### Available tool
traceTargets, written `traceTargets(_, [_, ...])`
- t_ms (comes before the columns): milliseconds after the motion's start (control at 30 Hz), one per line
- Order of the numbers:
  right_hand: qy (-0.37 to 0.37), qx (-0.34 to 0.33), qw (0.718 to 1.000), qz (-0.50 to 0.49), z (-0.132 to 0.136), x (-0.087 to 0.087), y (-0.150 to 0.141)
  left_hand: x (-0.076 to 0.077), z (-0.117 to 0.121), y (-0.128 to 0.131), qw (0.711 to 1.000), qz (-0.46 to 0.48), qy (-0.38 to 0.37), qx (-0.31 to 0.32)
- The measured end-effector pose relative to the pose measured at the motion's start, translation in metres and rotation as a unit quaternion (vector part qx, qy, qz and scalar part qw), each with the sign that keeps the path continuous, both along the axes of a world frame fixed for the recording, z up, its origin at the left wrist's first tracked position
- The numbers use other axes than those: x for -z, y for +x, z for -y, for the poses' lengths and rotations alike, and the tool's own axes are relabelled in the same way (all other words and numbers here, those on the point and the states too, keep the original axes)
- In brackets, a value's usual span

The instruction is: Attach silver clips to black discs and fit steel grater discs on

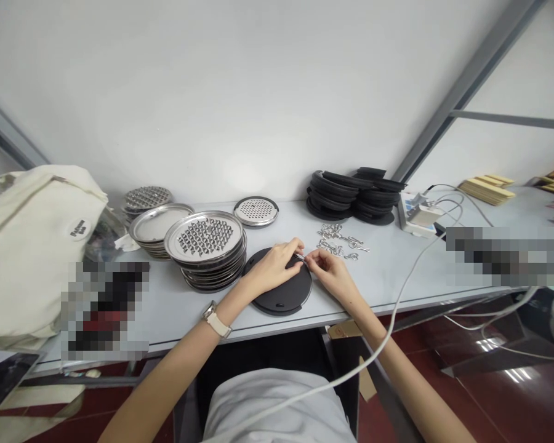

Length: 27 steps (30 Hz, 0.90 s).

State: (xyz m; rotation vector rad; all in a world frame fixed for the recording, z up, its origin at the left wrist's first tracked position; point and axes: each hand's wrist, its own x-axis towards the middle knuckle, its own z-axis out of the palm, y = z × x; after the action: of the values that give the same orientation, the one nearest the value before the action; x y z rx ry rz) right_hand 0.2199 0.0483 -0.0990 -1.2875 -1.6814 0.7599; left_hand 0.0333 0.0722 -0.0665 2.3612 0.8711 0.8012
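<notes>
A black round disc (277, 296) lies on the table in front of me, with a thin metal edge along part of its rim. Across its top rests my left hand (279, 266), thumb and fingers closed at the far right of the rim. My right hand (331, 274) pinches a small shiny metal clip (301, 258) at that same spot. How the clip sits against the rim is partly hidden by fingertips. More metal clips with rings (333, 232) lie loose just beyond my right hand.
To the left stand stacked metal grater discs (206, 237) and plain metal lids (161, 224). Behind is a single grater disc (256, 211). Black rings (332, 192) are piled at the back right, beside a power strip (418, 215). A white cable (399, 301) crosses my right forearm.
</notes>
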Motion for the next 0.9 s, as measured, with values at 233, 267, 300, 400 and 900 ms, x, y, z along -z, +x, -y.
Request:
traceTargets(233, [0.017,-0.010,0.998,0.061,0.0027,-0.0052,-0.0021,0.0030,-0.0030,0.0017,1.000,0.011,-0.013,0.012])
traceTargets(267, [0.018,-0.014,0.998,0.065,0.0029,-0.0055,-0.0024,0.0037,-0.0035,0.0016,1.000,0.013,-0.017,0.014])
traceTargets(300, [0.021,-0.018,0.997,0.069,0.0031,-0.0057,-0.0026,0.0045,-0.0040,0.0014,1.000,0.014,-0.019,0.014])
traceTargets(400, [0.037,-0.025,0.996,0.082,0.0026,-0.0052,-0.0032,0.0062,-0.0052,0.0013,0.999,0.018,-0.022,0.016])
traceTargets(900, [0.061,-0.033,0.986,0.151,0.0025,-0.0059,-0.0057,0.0066,-0.0058,0.0028,0.999,0.032,-0.007,0.040])
